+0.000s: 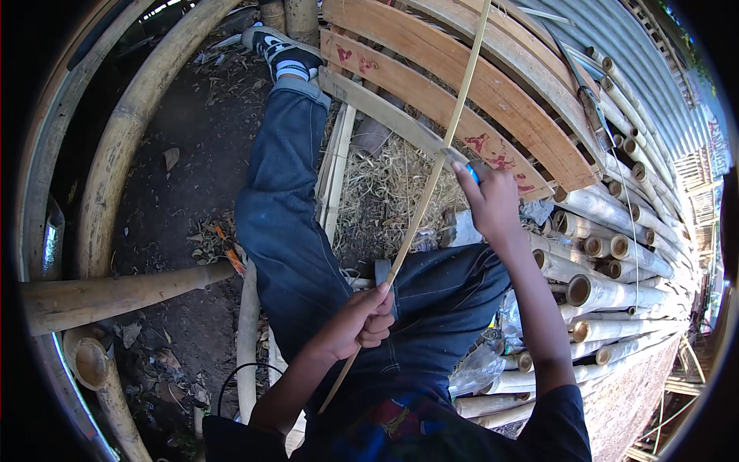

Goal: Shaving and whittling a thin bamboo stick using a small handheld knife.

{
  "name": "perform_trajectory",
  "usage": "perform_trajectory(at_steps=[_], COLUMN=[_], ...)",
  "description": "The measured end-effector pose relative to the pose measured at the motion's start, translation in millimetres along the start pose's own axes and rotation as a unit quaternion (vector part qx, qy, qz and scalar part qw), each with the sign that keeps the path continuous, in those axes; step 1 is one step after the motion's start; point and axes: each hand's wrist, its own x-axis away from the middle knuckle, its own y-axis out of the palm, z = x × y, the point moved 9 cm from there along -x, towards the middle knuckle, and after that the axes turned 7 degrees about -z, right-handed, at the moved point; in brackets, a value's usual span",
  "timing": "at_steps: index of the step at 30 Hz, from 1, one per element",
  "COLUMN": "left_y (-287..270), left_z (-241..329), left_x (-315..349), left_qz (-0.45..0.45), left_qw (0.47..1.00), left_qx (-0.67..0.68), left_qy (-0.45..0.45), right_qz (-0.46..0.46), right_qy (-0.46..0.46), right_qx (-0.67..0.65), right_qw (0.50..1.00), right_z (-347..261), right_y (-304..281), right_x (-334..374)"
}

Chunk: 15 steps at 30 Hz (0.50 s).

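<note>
Nearest the camera, the left hand (362, 319) was clamped around a thin bamboo strip (431, 185), which ran up toward one o'clock. At two o'clock from it, the right hand (489, 200) was closed on a blue-handled knife (462, 163) pressed against the strip. Stacked bamboo poles (616, 269) lay at three o'clock.

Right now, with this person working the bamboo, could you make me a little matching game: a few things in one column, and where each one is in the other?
Things:
1. thin bamboo strip
2. knife
3. stacked bamboo poles
4. shoe

Places:
A. piled to the person's right
B. top of the picture, at the end of the outstretched leg
C. gripped low down in the left hand
D. in the right hand, blade against the strip

Pairs: 1-C, 2-D, 3-A, 4-B
</note>
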Motion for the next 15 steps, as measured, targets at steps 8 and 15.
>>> perform_trajectory(at_steps=[8, 15], left_y=[-1, 3], left_z=[7, -2], left_x=[3, 4], left_qz=[-0.019, -0.015], left_qw=[0.999, 0.999], left_qx=[0.033, 0.017], left_qy=[-0.012, -0.033], right_qz=[-0.127, -0.003], right_qy=[-0.242, 0.031], right_qx=[-0.027, -0.052], right_qw=[0.961, 0.998], right_z=[-81, 9], right_y=[50, -9], right_x=[64, -13])
